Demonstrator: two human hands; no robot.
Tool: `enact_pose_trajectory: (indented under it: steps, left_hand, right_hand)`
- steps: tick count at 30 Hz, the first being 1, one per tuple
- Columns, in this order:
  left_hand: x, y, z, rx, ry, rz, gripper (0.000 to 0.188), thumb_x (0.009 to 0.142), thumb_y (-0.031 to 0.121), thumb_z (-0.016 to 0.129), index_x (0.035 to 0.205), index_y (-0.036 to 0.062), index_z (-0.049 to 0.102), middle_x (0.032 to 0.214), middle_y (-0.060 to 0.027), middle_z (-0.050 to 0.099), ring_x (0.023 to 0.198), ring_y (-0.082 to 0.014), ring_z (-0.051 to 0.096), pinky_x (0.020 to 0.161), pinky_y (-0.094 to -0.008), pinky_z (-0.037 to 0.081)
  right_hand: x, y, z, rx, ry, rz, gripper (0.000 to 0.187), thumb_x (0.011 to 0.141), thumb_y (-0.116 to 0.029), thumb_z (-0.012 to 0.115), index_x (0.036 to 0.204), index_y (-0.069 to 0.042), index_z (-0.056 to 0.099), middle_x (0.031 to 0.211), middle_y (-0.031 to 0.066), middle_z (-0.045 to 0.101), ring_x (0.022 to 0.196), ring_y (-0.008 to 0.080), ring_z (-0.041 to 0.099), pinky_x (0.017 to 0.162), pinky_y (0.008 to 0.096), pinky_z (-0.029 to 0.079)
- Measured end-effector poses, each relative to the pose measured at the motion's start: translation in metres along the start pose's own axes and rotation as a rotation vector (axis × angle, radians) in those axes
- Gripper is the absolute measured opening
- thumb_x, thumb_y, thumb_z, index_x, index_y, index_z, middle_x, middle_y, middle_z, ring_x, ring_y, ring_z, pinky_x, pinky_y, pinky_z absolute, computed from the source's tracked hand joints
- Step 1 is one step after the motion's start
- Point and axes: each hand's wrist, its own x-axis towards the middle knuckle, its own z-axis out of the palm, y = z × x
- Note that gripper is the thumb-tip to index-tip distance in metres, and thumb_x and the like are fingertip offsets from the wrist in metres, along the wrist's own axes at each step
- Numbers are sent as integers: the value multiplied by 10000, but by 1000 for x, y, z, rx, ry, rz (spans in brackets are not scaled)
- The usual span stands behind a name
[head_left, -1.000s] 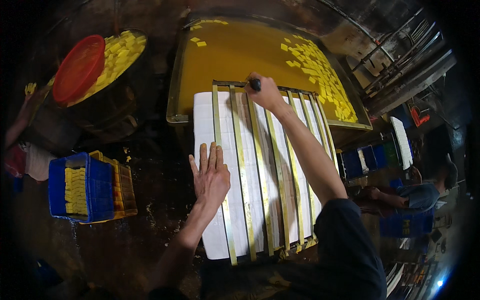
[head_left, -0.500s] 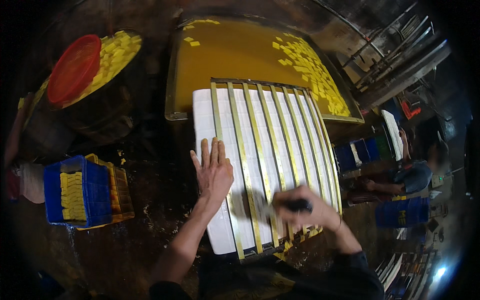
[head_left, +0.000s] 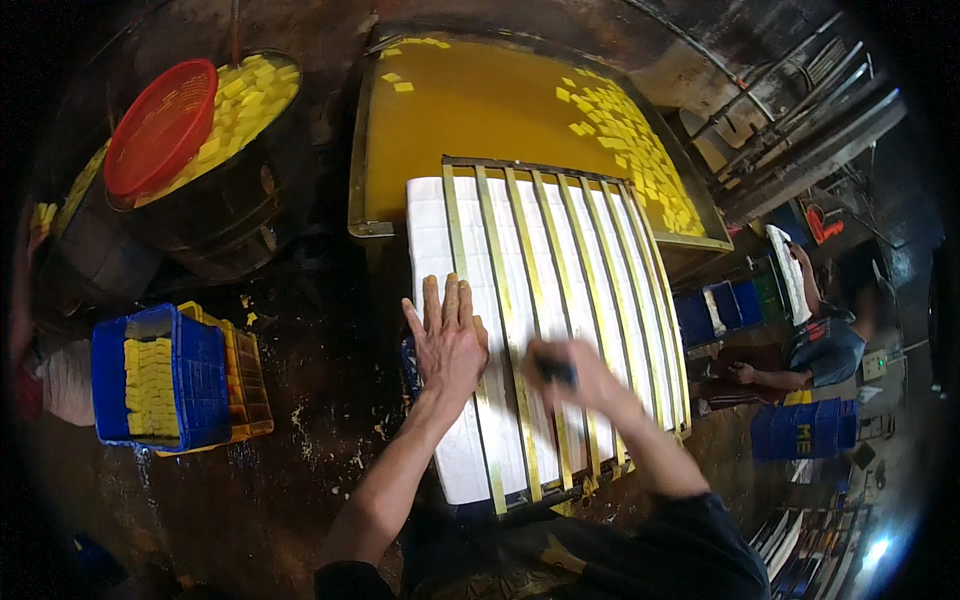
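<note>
A broad white slab of what looks like tofu (head_left: pixel 427 225) lies in front of me, faintly marked in squares. Across it rests a frame of long yellowish slats (head_left: pixel 498 250), running away from me. My left hand (head_left: pixel 450 345) is laid flat on the slab and the leftmost slats, fingers stretched out and apart. In my closed right hand (head_left: pixel 592 378) is a dark-handled knife (head_left: pixel 555 370), held over the slats near the middle. Motion smears the blade, so I cannot tell whether it touches the slab.
Beyond the slab is a wide vat (head_left: pixel 372 230) of amber liquid with yellow pieces floating. At left stand a dark barrel (head_left: pixel 225 235) of yellow blocks, a red basket (head_left: pixel 160 130) and a blue crate (head_left: pixel 205 385). Another person (head_left: pixel 825 350) is at right, near a blue drum (head_left: pixel 800 430).
My right hand has moved with the knife away from the slab's near edge and a little left. The left hand stays flat. The whole view has shifted slightly.
</note>
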Motion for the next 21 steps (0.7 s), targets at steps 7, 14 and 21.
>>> enact_pose_trajectory:
  steps: [7,14,21]
  left_hand:
    - [2,-6,-2,-27,29,38,511,940,205,489,1390,-36,458,1485,-181,408,1446,-397,218,1134,-667,105]
    - [1,22,4,-50,-37,28,533,939,236,480,1404,-23,452,1532,-143,353,1466,-379,167,1151,-639,79]
    - [-21,3,-20,21,-62,-107,655,917,299,538,1461,-16,354,1556,-218,249,1466,-412,126,1131,-666,94]
  right_hand:
    - [-30,-58,-13,393,-74,92,184,803,-174,658,763,-4,599,538,105,536,494,182,583,501,324,453]
    - [250,66,-62,-302,570,-78,186,750,-146,655,859,1,622,794,269,639,811,433,639,702,476,507]
    - [157,2,-1,-200,357,-138,167,732,-126,665,824,0,607,723,206,645,688,389,643,642,439,511]
